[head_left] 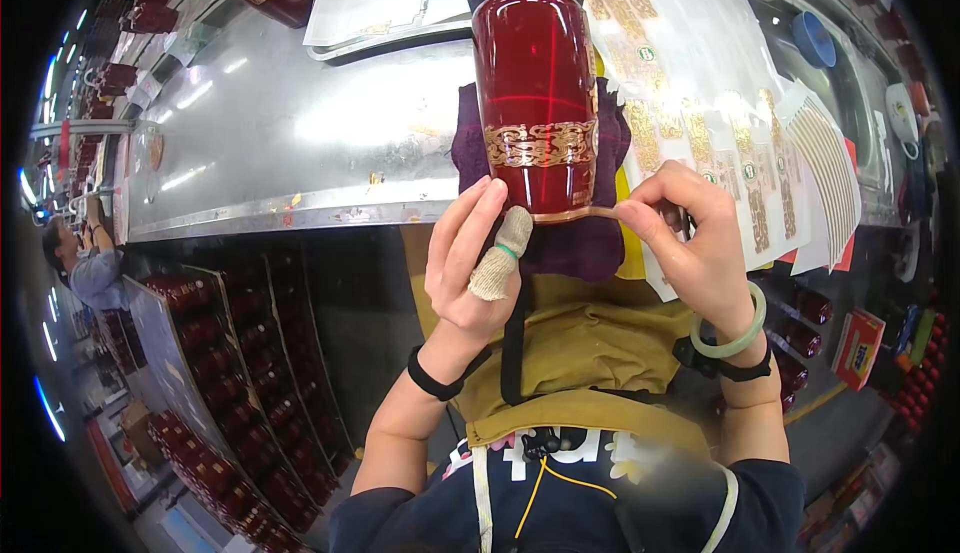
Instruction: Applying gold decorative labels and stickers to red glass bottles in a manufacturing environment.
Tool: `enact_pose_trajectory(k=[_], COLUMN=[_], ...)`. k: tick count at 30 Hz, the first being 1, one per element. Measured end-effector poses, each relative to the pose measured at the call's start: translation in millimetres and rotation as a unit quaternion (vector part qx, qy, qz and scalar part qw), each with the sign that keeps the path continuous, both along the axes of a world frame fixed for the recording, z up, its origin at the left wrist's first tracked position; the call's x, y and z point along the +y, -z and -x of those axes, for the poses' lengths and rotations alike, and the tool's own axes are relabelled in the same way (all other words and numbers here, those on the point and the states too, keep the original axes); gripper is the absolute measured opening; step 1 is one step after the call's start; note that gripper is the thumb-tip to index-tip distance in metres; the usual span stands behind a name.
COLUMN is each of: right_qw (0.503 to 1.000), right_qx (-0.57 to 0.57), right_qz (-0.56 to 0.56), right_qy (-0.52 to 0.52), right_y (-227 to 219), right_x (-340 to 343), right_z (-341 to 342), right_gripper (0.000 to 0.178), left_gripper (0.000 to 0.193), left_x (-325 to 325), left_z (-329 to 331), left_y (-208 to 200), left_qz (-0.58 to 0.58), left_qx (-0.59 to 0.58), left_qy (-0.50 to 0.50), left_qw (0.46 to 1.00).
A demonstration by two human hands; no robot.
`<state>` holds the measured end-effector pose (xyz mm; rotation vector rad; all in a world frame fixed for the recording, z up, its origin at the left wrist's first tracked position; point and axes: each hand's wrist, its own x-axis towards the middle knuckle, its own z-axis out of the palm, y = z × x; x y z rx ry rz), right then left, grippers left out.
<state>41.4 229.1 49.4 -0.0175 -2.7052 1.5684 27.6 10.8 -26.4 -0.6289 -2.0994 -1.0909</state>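
A red glass bottle (533, 63) lies with its neck away from me and its base toward me. A gold patterned band (540, 144) runs across its lower part. My left hand (470, 253) has its fingertips at the bottle's lower left corner. One digit wears a knitted finger cover (497, 273) tied with a green band and presses at the base. My right hand (695, 238) pinches the right end of a thin tan strip (585, 214), which runs along the base to the covered digit. A purple cloth (628, 143) lies under the bottle.
Sheets of gold decals (690, 118) cover the table at right, beside fanned strips (825, 168) and a blue bowl (813, 40). A metal tabletop (300, 103) stretches left. Racks of red bottles (200, 338) stand below left. Another person (90, 273) is farther left.
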Motion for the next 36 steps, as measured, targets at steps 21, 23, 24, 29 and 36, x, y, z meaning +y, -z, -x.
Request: enact_pose_trajectory(k=[21, 23, 24, 29, 36], right_qw=[0.999, 0.999, 1.0, 1.0, 0.999], right_qx=[0.008, 0.002, 0.006, 0.003, 0.02], right_qz=[0.019, 0.02, 0.014, 0.004, -0.001], right_qy=[-0.031, -0.025, -0.025, -0.019, -0.026], right_y=[-8, -7, -5, 1, 3], right_x=[0, 1, 1, 1, -2], right_z=[-3, -2, -1, 1, 2], right_gripper=[0.014, 0.014, 0.015, 0.016, 0.016], left_gripper=[0.037, 0.037, 0.037, 0.04, 0.038], left_x=[-4, -5, -5, 3, 1], left_z=[6, 6, 6, 5, 9], left_y=[-6, -8, -9, -16, -20], left_qz=[-0.011, 0.014, 0.039, 0.062, 0.065], left_qx=[-0.002, 0.017, 0.023, 0.089, 0.056], left_qy=[0.012, 0.009, 0.003, -0.004, 0.033], left_qw=[1.0, 1.0, 0.999, 0.994, 0.996])
